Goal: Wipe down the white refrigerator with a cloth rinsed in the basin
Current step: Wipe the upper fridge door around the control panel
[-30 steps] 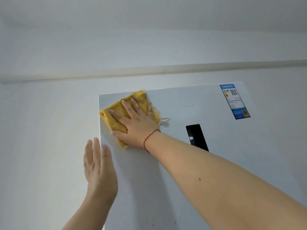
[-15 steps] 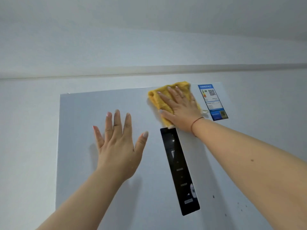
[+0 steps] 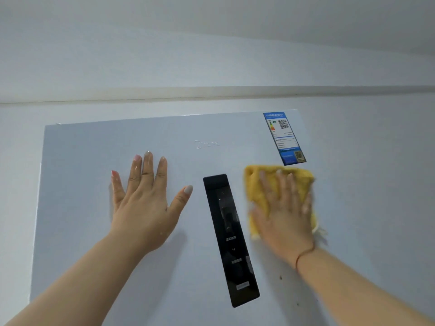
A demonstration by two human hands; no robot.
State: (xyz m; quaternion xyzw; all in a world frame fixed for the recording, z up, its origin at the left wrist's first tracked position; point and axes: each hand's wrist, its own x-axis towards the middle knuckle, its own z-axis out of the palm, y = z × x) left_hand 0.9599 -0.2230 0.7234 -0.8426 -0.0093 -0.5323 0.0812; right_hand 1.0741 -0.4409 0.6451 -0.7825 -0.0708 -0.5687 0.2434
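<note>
Head view: right hand (image 3: 284,215) flat, pressing yellow cloth (image 3: 256,184) right of control panel (image 3: 229,238).
Left hand (image 3: 146,203) splayed, empty, left of panel; steady pressure advised, avoiding label (image 3: 284,137).

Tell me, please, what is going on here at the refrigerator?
A person is wiping the front of a white refrigerator. The right hand presses a yellow cloth flat against the door, just below the blue label and to the right of the black control panel. The left hand rests open on the door, left of the panel. A few dark specks show lower on the door.
</note>
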